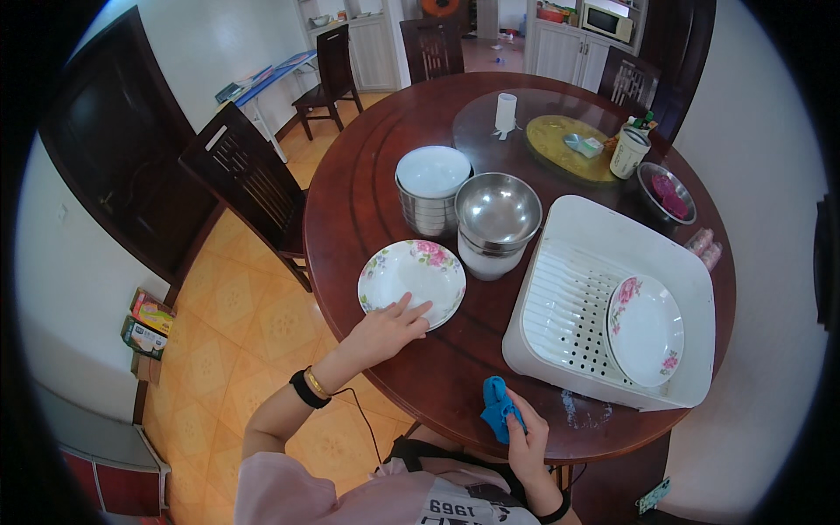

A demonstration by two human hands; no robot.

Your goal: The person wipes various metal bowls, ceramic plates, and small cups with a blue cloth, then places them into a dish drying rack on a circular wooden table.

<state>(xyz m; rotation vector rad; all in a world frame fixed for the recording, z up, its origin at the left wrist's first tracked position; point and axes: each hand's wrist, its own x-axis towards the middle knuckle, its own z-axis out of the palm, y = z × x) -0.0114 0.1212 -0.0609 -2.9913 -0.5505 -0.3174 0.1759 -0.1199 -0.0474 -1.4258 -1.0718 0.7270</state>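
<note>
My left hand rests with spread fingers on the near rim of a white floral plate lying on the round wooden table. My right hand grips a crumpled blue cloth at the table's near edge. Behind the plate, white bowls sit in a steel pot. Beside them a steel bowl tops a stack with a white container at its base. To the right, a white plastic dish rack holds floral plates.
Farther back are a glass turntable, a yellow round mat, a white paper roll and a cup. A steel bowl of cut dragon fruit stands near the right edge. A dark wooden chair is at the left.
</note>
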